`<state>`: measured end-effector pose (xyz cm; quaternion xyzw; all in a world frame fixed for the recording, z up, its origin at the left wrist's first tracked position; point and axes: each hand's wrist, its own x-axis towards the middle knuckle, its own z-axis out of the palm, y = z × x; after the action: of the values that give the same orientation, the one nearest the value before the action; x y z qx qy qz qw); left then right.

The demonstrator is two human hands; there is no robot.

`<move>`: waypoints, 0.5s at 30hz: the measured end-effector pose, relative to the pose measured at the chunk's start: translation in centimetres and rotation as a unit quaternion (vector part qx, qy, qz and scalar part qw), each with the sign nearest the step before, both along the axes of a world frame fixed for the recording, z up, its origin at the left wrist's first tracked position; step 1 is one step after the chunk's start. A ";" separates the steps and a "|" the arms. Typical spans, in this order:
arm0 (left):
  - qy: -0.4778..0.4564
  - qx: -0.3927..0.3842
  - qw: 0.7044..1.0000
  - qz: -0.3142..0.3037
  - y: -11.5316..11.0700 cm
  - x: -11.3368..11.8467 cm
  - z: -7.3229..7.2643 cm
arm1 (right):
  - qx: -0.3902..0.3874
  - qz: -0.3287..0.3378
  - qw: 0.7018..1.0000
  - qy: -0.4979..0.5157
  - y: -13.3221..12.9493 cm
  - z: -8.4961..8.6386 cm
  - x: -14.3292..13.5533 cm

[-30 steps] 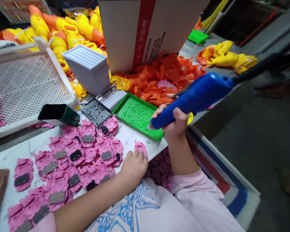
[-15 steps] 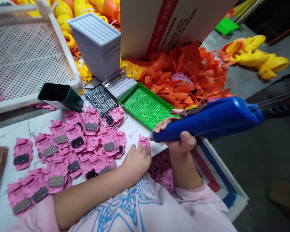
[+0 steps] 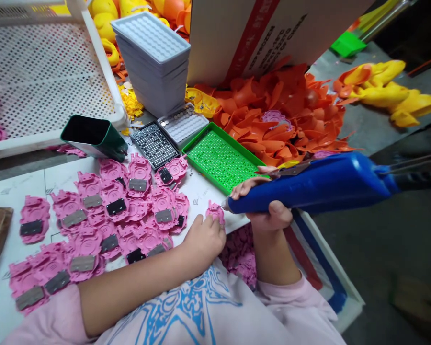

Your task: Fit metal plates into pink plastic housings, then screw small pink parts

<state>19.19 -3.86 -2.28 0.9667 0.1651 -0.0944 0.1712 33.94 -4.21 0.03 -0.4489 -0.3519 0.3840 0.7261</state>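
Observation:
My right hand (image 3: 266, 206) is wrapped around a blue electric screwdriver (image 3: 305, 184), held nearly level with its tip pointing left. That tip meets or almost meets a small pink plastic part (image 3: 215, 210) at the table's front edge. My left hand (image 3: 205, 239) is closed on this part, its fingers curled over the lower portion and hiding it. To the left lie many more pink plastic housings (image 3: 84, 242), overlapping, with grey or black covers on them. Beyond my hands, a green perforated tray (image 3: 221, 155) rests on the white table.
A black tray of screws (image 3: 154, 143) and a pale ridged tray (image 3: 183, 125) with round metal pieces sit behind the housings. Near them stand a dark green container (image 3: 93, 136) and stacked grey trays (image 3: 153, 62). Orange plastic pieces (image 3: 283, 115) are heaped before a cardboard box (image 3: 237, 43).
The view has shifted slightly, so the background sits a little further right. Both hands keep their hold, and the screwdriver stays at the pink part.

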 end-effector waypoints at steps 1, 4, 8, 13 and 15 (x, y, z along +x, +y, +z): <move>-0.001 0.000 1.000 0.000 0.0 0.0 0.0 | 0.001 0.003 1.000 -0.002 -0.1 0.0 0.0; -0.001 -0.003 1.000 -0.001 0.0 0.0 0.2 | 0.007 0.011 1.000 -0.003 -0.2 -0.1 -0.1; 0.000 -0.006 1.000 -0.003 0.1 -0.1 0.3 | 0.012 0.015 1.000 -0.007 -0.2 -0.3 -0.2; 0.001 -0.012 1.000 -0.001 0.0 0.0 0.4 | 0.027 0.025 0.999 -0.032 -0.2 -0.2 -0.5; 0.001 -0.017 1.000 0.002 0.0 0.0 0.3 | 0.044 0.029 0.997 -0.048 -0.3 -0.1 -0.6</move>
<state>19.22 -3.89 -1.95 0.9633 0.1655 -0.0973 0.1874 33.31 -4.47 -0.08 -0.4242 -0.4159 0.3673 0.7157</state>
